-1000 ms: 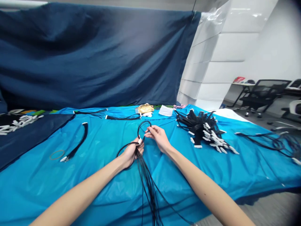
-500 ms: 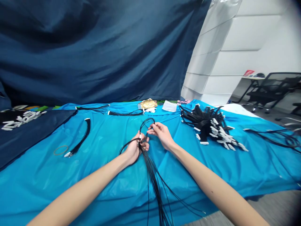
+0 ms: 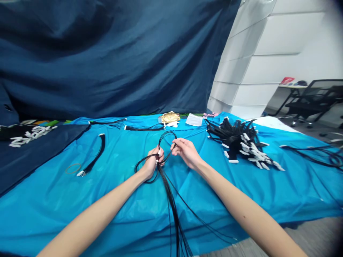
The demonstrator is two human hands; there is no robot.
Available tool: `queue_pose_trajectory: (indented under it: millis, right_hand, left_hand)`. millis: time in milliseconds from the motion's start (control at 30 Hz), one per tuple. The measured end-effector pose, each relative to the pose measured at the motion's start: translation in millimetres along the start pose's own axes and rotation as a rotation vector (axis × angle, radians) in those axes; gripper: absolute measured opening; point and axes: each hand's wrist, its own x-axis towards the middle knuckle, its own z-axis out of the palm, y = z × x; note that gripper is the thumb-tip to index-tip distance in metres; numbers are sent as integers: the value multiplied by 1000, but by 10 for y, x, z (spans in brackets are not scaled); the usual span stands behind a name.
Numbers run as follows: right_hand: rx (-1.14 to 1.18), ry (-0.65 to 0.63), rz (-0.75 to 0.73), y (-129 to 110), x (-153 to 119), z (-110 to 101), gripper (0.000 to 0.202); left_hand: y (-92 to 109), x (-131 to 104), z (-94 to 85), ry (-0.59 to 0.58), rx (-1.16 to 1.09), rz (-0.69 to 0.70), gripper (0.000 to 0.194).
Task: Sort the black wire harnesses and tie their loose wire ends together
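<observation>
My left hand [image 3: 153, 161] is closed around a black wire harness [image 3: 171, 200] near its white connectors [image 3: 159, 152]. Loops of the wire stand out above and to the left of that hand, and loose strands trail down over the front of the table. My right hand [image 3: 185, 150] pinches the upper wire loop [image 3: 167, 132] at its right side, fingertips pressed together. The palm side of the left hand hides part of the bunch.
Blue cloth [image 3: 118, 200] covers the table. A heap of black cables with white connectors [image 3: 235, 141] lies at right, more wires [image 3: 316, 153] beyond. At left are a single cable [image 3: 98, 157], a rubber band [image 3: 73, 168] and white connectors [image 3: 33, 135]. A gold packet [image 3: 170, 117] sits behind.
My right hand has shifted slightly right, and the upper wire loop has widened. My left hand has turned a little, with the side loops now more visible. The view has moved slightly.
</observation>
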Motion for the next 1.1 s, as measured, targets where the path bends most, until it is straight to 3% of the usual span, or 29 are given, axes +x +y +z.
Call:
queue_pose_trajectory:
  millis: [300, 600, 867, 1100]
  right_hand:
    - [119, 54, 34, 173, 40, 57, 22]
    - [-41, 129, 34, 146, 62, 47, 15]
    - [-42, 235, 113, 139, 55, 53, 9]
    - [-88, 255, 18, 104, 0, 73, 11]
  left_hand:
    - [-2, -52, 89, -15, -58, -54, 36]
    - [33, -67, 101, -30, -20, -185, 35]
    - [34, -45, 96, -20, -157, -225, 32]
    - [81, -56, 129, -19, -212, -299, 30]
